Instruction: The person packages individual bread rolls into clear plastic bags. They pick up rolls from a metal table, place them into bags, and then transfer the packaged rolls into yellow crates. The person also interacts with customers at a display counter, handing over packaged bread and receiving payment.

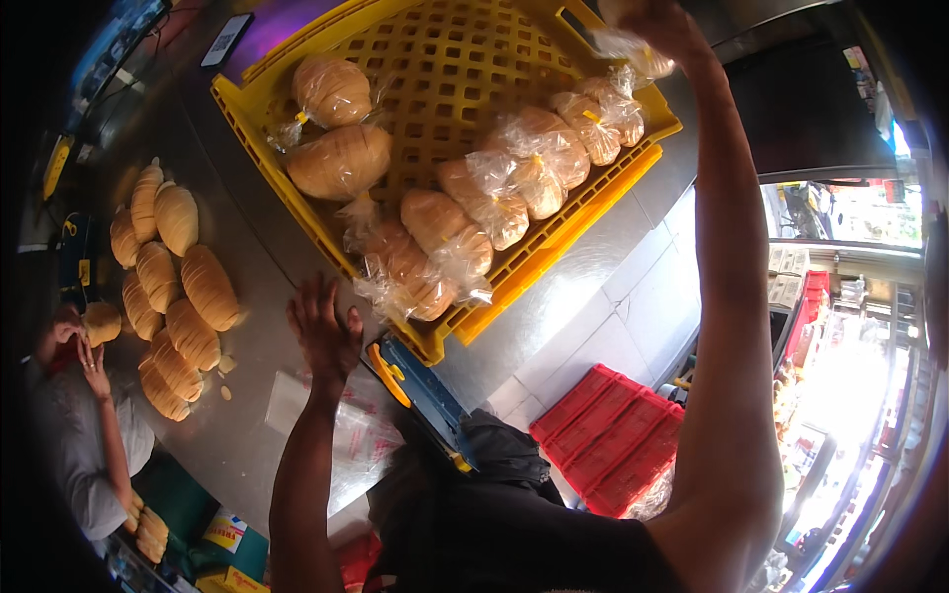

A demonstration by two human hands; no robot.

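Observation:
My right hand (656, 30) reaches to the far right corner of a yellow plastic crate (478, 333) and grips a bagged bread loaf (641, 59); the fingers are partly blurred. Several bread loaves in clear plastic bags with yellow ties line the crate's near right side, such as one bagged loaf (448, 222). Two more bagged loaves, one of them a scored loaf (339, 161), lie at its left side. My left hand (324, 326) is just left of the crate's near corner, fingers apart and holding nothing, over the stainless steel table (252, 244).
Unbagged scored loaves (209, 287) sit in a group on the table's left. Clear plastic bags (363, 430) lie beneath my left forearm, near a blue and yellow bag-sealing device (419, 393). Across the table, a co-worker's hands (89, 356) touch a loaf. Red crates (608, 437) stand on the floor.

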